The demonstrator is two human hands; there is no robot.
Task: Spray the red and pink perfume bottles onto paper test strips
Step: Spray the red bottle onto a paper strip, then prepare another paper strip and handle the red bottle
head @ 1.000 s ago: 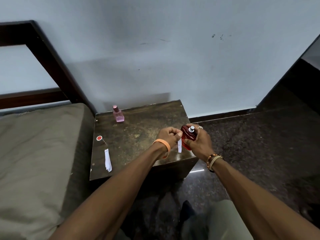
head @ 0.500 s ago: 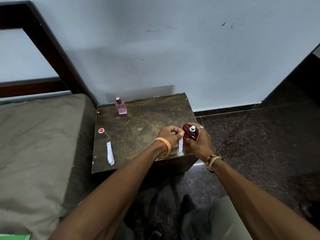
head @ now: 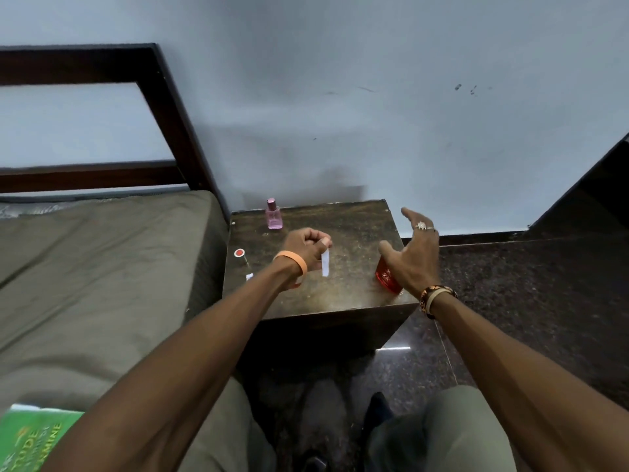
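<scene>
The red perfume bottle (head: 386, 277) stands on the dark side table (head: 343, 291) near its front right corner, partly hidden behind my right hand (head: 413, 258). That hand hovers just above and to the right of it with fingers spread, holding nothing. My left hand (head: 308, 247) is closed on a white paper test strip (head: 325, 263) that hangs down over the middle of the table. The pink perfume bottle (head: 274, 214) stands capped at the table's back left. A second paper strip (head: 249, 276) peeks out beside my left forearm. A red cap (head: 239, 253) lies at the table's left edge.
A bed with a grey-brown mattress (head: 102, 274) and dark wooden headboard (head: 163, 97) borders the table on the left. A green printed item (head: 30, 437) lies at the lower left. Dark stone floor (head: 527, 301) spreads to the right, and my knees are below.
My right hand has set the red bottle down on the table and opened away from it. My left hand has carried the strip to the left, away from the bottle.
</scene>
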